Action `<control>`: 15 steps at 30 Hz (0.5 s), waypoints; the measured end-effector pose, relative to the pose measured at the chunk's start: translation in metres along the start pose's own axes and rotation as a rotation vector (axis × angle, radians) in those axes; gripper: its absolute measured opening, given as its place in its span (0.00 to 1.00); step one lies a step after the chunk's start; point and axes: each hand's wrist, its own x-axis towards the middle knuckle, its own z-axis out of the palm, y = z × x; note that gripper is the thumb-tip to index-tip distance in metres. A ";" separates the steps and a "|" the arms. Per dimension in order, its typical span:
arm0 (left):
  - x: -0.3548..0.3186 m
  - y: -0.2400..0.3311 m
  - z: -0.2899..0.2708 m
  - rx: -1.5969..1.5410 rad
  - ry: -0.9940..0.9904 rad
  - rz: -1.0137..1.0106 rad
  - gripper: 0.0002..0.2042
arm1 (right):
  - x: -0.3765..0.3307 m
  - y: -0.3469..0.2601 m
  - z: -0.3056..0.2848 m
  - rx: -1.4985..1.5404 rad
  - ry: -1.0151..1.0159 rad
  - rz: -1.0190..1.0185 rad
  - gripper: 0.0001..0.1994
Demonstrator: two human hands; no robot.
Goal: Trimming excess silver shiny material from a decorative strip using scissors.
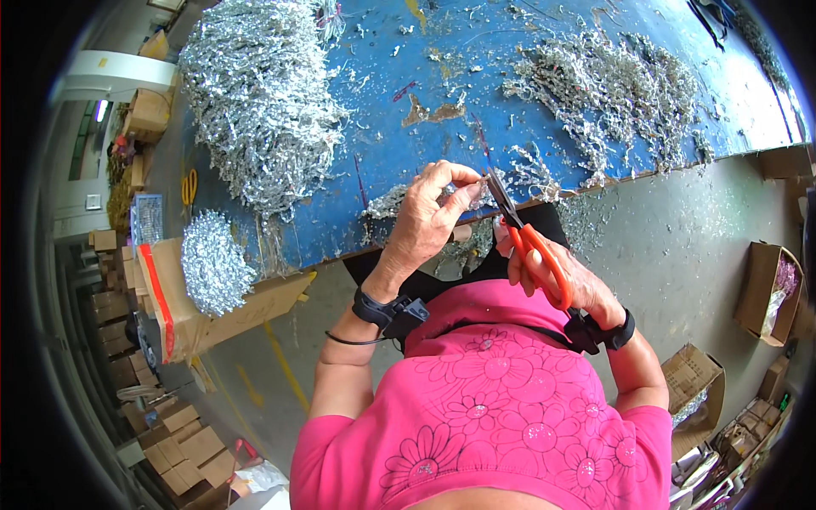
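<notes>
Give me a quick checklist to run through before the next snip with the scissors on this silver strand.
1. Left hand pinches the silver strand between its fingertips: ok.
2. Right hand has its fingers through the orange handles of the scissors: ok.
3. Blades meet the strand right beside the left fingertips; whether the fingers sit clear of the edge: cannot tell.
4. Blades open or closed: cannot tell, they read as one dark line.
5. Work held over the near edge of the blue table: ok.
6. More stock within sight, a large silver pile at the left: ok.
</notes>
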 end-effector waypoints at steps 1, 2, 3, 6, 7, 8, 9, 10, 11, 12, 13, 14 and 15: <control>0.000 0.000 -0.001 0.001 0.000 0.000 0.04 | 0.001 -0.001 0.000 0.001 -0.001 -0.001 0.35; 0.001 0.002 -0.004 -0.047 -0.019 -0.071 0.05 | 0.002 -0.003 0.001 -0.010 0.002 0.014 0.35; 0.003 0.002 -0.005 -0.098 -0.042 -0.140 0.06 | 0.002 -0.004 0.001 -0.020 0.009 0.028 0.35; 0.005 -0.002 -0.005 -0.103 -0.055 -0.104 0.08 | 0.002 -0.004 0.001 -0.001 0.016 0.019 0.35; 0.005 -0.001 -0.005 -0.103 -0.060 -0.101 0.08 | 0.002 -0.005 0.001 0.001 0.021 0.017 0.35; 0.006 0.001 -0.006 -0.122 -0.059 -0.130 0.08 | 0.002 -0.005 0.000 0.005 0.018 0.032 0.35; 0.006 0.002 -0.006 -0.139 -0.057 -0.161 0.08 | 0.002 -0.005 0.000 0.011 0.012 0.047 0.35; 0.006 0.001 -0.006 -0.139 -0.060 -0.161 0.08 | 0.002 -0.004 0.001 0.013 0.015 0.046 0.35; 0.006 -0.001 -0.007 -0.130 -0.062 -0.158 0.09 | 0.002 -0.004 0.001 0.025 0.012 0.042 0.35; 0.006 -0.002 -0.007 -0.122 -0.063 -0.156 0.09 | 0.002 -0.003 0.002 0.036 0.008 0.039 0.36; 0.006 -0.001 -0.007 -0.122 -0.064 -0.156 0.09 | 0.002 -0.004 0.002 0.036 0.009 0.039 0.36; 0.006 -0.001 -0.007 -0.113 -0.068 -0.159 0.09 | 0.001 -0.005 0.002 0.033 0.010 0.039 0.36; 0.007 0.000 -0.008 -0.103 -0.071 -0.161 0.09 | 0.002 -0.006 0.001 0.029 0.012 0.038 0.36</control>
